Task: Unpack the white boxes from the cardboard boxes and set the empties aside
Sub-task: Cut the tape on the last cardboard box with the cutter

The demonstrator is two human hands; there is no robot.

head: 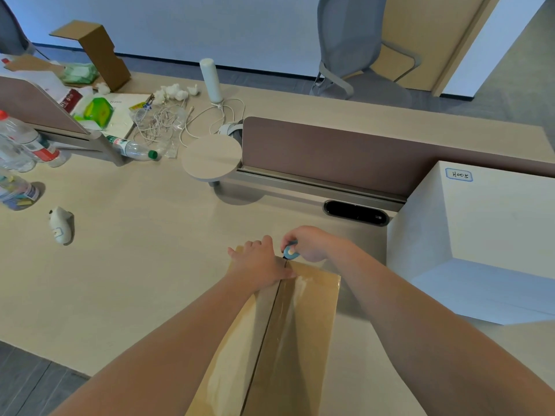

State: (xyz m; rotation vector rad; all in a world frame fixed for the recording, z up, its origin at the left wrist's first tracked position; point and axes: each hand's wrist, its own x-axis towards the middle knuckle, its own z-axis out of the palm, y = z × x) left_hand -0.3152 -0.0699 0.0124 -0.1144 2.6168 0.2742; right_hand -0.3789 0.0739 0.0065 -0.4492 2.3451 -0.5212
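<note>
Brown cardboard is what we are working on: a long brown cardboard box [300,340] is lying at the near edge of the pale wooden worktop [135,265], its long axis running straight away from us toward the brown partition [330,154]. We are pressing our left hand [258,264] on its far end, just left of the taped centre seam [268,325], fingers close together (whether the tips are hooking over the end, we cannot tell). Our right hand [310,244] is pinching a small round blue cutter [290,251] right at the seam's far end, so it is the hand nearer the tape. We are judging that the cut should be running back along the seam toward us. A large white box [480,223] is standing apart at the worktop's right edge.
</note>
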